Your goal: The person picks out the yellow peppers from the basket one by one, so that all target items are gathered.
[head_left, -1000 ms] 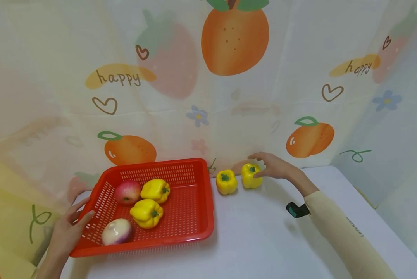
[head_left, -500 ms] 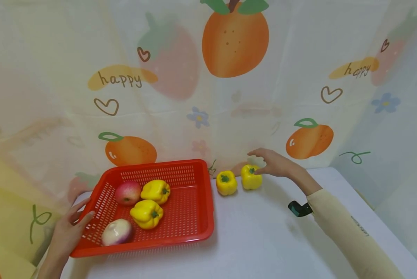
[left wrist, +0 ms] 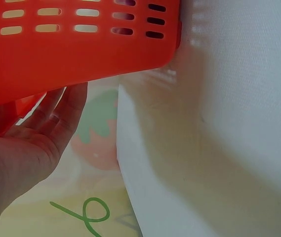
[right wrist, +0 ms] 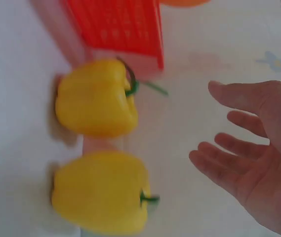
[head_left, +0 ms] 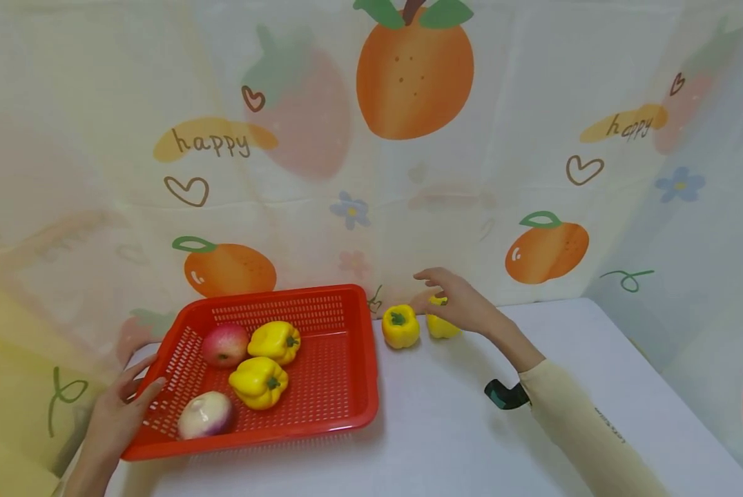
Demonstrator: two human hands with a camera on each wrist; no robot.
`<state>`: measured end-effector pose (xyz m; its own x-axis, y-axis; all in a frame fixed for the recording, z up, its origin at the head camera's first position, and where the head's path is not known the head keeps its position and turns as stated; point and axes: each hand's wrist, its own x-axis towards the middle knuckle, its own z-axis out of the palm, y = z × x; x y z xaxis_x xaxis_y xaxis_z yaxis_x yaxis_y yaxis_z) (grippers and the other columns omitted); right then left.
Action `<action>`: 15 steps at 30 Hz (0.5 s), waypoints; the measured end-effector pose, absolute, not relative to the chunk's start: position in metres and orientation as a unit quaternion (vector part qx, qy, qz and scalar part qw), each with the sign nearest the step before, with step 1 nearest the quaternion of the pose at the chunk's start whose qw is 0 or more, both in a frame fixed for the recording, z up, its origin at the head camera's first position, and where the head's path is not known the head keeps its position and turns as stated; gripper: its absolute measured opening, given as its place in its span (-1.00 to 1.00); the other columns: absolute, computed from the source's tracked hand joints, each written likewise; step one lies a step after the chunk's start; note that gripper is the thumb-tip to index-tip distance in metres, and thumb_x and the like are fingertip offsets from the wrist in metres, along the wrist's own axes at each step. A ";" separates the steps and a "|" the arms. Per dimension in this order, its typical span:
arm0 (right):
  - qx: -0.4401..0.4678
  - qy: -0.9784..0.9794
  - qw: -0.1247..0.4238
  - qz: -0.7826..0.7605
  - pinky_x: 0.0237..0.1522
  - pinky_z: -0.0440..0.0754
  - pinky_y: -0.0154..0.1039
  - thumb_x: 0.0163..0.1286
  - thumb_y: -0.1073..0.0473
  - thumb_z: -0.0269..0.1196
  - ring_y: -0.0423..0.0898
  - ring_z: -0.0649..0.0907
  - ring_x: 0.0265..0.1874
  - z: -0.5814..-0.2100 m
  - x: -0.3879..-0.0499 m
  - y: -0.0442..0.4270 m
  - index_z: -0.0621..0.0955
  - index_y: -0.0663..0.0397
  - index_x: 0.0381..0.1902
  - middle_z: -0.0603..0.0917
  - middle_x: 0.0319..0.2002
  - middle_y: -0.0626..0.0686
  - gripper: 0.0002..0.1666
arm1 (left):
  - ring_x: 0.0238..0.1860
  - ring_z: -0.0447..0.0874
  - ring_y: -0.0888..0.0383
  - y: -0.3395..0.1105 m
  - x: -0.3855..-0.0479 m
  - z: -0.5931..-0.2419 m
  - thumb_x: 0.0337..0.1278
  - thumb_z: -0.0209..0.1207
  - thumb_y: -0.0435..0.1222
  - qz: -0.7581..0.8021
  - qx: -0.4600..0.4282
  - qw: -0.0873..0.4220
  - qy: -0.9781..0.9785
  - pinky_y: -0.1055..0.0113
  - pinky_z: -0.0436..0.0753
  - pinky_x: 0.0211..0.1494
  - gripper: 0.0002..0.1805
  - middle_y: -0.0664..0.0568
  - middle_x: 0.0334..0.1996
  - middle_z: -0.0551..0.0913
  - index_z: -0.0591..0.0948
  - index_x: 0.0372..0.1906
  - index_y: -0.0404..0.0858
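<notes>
Empty and wide-fingered, the right hand (head_left: 461, 300) hangs just above two yellow bell peppers (head_left: 400, 328) standing stem-up beside the red plastic basket (head_left: 364, 366), whose rim the left hand (head_left: 118, 411) grips, presumably to steady it.

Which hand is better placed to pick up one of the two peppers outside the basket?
The right hand, I'd judge: it hovers empty, close to those peppers. The left hand holds the basket by its opposite side, so it would have to reach across.

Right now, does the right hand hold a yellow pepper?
No, in the right wrist view the right hand is apart from both yellow peppers.
</notes>
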<state>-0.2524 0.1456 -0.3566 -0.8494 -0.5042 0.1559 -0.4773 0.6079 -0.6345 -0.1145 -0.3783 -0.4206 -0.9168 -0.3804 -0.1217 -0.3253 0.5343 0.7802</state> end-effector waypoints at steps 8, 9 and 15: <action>-0.277 0.889 0.010 -0.365 0.06 0.59 0.02 0.32 0.18 0.34 0.13 0.53 0.18 -0.363 -0.236 0.104 0.43 0.08 0.33 0.44 0.31 0.11 -0.35 | -0.28 0.60 0.23 -0.377 -0.114 -0.417 0.41 0.04 -0.01 -0.436 0.194 0.035 -0.878 0.37 0.64 -0.34 -0.28 -0.50 0.23 0.38 0.16 0.52 -0.22; -0.281 0.887 0.008 -0.366 0.06 0.59 0.02 0.31 0.17 0.35 0.12 0.53 0.18 -0.364 -0.235 0.100 0.43 0.08 0.33 0.45 0.30 0.11 -0.35 | -0.28 0.60 0.23 -0.377 -0.114 -0.417 0.41 0.04 -0.01 -0.435 0.193 0.036 -0.879 0.37 0.64 -0.34 -0.29 -0.50 0.23 0.38 0.16 0.51 -0.21; -0.296 0.879 0.009 -0.373 0.08 0.58 0.03 0.31 0.11 0.36 0.04 0.52 0.17 -0.369 -0.225 0.074 0.45 0.09 0.33 0.49 0.28 0.09 -0.34 | -0.26 0.60 0.23 -0.377 -0.113 -0.418 0.43 0.04 -0.07 -0.429 0.178 0.038 -0.885 0.38 0.64 -0.34 -0.31 -0.50 0.22 0.40 0.17 0.51 -0.24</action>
<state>-0.2250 0.0740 -0.3694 -0.8240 -0.5284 0.2043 -0.5143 0.5463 -0.6611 -0.1134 -0.3772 -0.4176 -0.9336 -0.3479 -0.0862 -0.2830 0.5680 0.7729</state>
